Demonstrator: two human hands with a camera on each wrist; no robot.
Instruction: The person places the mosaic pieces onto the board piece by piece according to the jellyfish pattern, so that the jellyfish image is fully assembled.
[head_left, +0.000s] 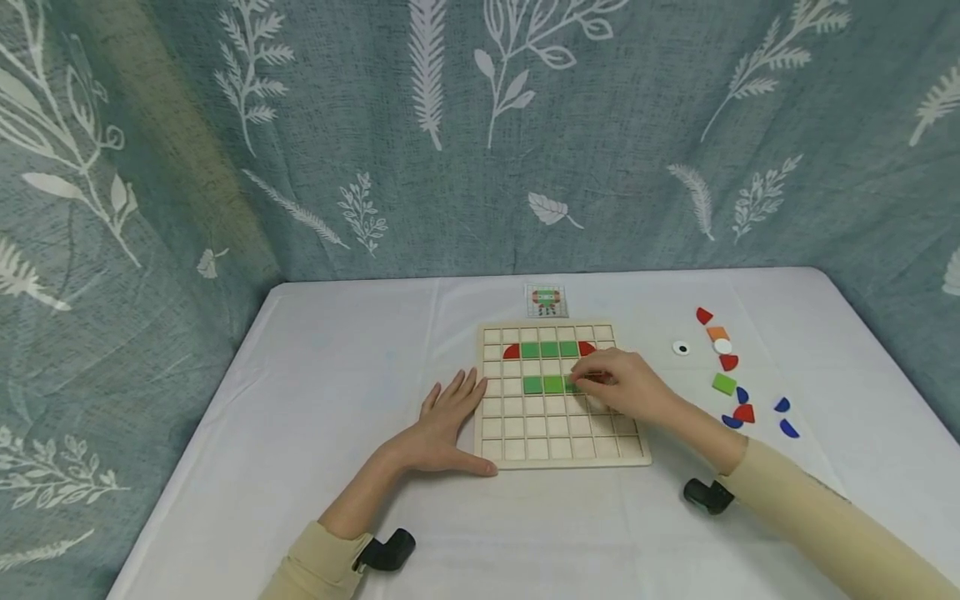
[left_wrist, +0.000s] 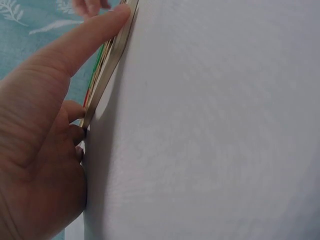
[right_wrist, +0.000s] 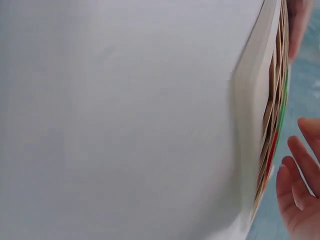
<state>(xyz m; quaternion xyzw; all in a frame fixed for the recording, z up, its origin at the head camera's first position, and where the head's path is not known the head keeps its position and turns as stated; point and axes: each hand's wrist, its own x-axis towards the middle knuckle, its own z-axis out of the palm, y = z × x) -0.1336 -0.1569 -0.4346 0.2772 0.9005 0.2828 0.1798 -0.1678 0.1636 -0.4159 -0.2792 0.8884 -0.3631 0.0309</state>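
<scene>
Head view, right grip [head_left: 622, 385] at the third green square [head_left: 570, 386] on the gridded board [head_left: 555, 427], cannot tell if pinched, left grip [head_left: 442, 432] flat at its left edge, white bench [head_left: 360, 342] stretching leftward, left wrist view, thumb [left_wrist: 95, 35] on the board's rim, right wrist view, fingers [right_wrist: 300, 151] near the board

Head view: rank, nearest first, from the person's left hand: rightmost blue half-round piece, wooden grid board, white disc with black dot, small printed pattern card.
1. Wooden grid board: touching the left hand.
2. Small printed pattern card: beyond the board's far edge.
3. White disc with black dot: right of the board.
4. Rightmost blue half-round piece: farther right.
</scene>
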